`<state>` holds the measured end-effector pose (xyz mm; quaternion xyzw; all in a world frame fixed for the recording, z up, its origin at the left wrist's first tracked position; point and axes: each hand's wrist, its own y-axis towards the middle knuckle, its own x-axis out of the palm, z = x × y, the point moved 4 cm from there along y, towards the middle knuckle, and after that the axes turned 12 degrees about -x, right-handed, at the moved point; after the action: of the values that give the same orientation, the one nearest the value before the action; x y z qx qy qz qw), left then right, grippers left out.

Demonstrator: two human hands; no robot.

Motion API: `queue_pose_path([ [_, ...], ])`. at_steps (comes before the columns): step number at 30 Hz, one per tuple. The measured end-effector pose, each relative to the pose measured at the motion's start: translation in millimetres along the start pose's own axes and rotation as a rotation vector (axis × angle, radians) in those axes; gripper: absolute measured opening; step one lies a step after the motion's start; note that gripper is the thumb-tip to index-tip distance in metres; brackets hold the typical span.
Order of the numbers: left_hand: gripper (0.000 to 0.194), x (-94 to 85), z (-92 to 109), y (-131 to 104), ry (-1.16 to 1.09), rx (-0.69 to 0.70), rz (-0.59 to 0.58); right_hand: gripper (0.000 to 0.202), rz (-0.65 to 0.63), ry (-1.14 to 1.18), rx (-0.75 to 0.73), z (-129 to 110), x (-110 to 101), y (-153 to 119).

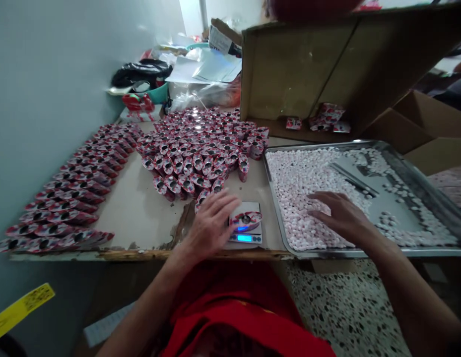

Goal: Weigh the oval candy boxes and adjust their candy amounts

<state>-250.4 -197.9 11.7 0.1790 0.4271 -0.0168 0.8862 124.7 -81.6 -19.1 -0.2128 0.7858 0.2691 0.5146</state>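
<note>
A small digital scale (pixel 248 239) with a lit blue display sits at the table's front edge. On it stands one red-and-white printed container (pixel 245 221) with a dark opening in its top. My left hand (pixel 215 225) is just left of this container, its fingers stretched out; whether its thumb side touches the container is hard to tell. Over the metal tray (pixel 283 237), my right hand (pixel 338 215) hovers at the small white pellets (pixel 300 188), thumb and fingers apart. Nothing shows in its grasp. A metal bar (pixel 353 179) lies among the pellets behind it.
Many matching containers (pixel 198 163) crowd the table's middle, and more stand in rows (pixel 77 188) along the left wall. A large cardboard box (pixel 286 74) rises behind the tray, with several small packs (pixel 327 118) inside. Papers and plastic bags (pixel 204 69) are heaped at the back.
</note>
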Motion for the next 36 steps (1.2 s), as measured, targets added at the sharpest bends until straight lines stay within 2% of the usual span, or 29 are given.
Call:
queue_pose_path([
  [2, 0.066, -12.7, -14, 7, 0.079, -0.024, -0.125, 0.049, -0.067, -0.013, -0.031, -3, 1, -9],
  [4, 0.07, -19.6, -28, 12, 0.061, -0.048, -0.278, 0.051, -0.107, -0.037, -0.044, -3, 2, -16],
  [5, 0.07, -22.9, -33, 13, 0.032, -0.05, -0.315, 0.051, -0.121, -0.051, -0.042, -2, 2, -19],
  [8, 0.07, -28.5, -38, 14, 0.018, -0.012, -0.3, 0.052, -0.181, -0.065, -0.012, 0, 3, -22],
  [12, 0.064, -12.8, -46, 9, 0.258, 0.002, -0.235, 0.056, -0.26, -0.052, -0.019, -11, 11, -10],
  [15, 0.063, -3.3, -59, 5, 0.381, -0.056, -0.122, 0.052, -0.251, -0.104, -0.014, -21, 20, 5],
  [17, 0.069, -4.6, -62, 3, 0.387, -0.071, -0.098, 0.043, -0.232, -0.1, -0.008, -25, 25, 13],
  [19, 0.076, -11.1, -56, 4, 0.35, -0.056, -0.105, 0.03, -0.269, -0.05, -0.01, -27, 27, 19],
  [22, 0.084, -17.2, -33, 10, 0.245, 0.052, -0.202, 0.019, -0.385, 0.058, 0.012, -20, 27, 25],
  [24, 0.077, -12.6, -16, 16, 0.195, 0.157, -0.279, 0.018, -0.41, 0.21, 0.085, -11, 24, 28],
  [26, 0.055, -1.3, -5, 24, 0.181, 0.212, -0.313, 0.025, -0.314, 0.42, 0.245, 2, 19, 28],
  [29, 0.03, 19.6, -3, 36, 0.217, 0.141, -0.246, 0.044, -0.023, 0.8, 0.51, 14, 11, 21],
  [31, 0.031, 30.4, -4, 41, 0.234, 0.052, -0.161, 0.049, 0.132, 1.06, 0.604, 14, 8, 14],
  [33, 0.035, 36.1, -3, 41, 0.222, 0.0, -0.105, 0.047, 0.216, 1.256, 0.666, 8, 6, 10],
  [36, 0.05, 28.7, 0, 30, 0.205, -0.022, -0.018, 0.042, 0.198, 1.444, 0.746, -4, 7, 7],
])
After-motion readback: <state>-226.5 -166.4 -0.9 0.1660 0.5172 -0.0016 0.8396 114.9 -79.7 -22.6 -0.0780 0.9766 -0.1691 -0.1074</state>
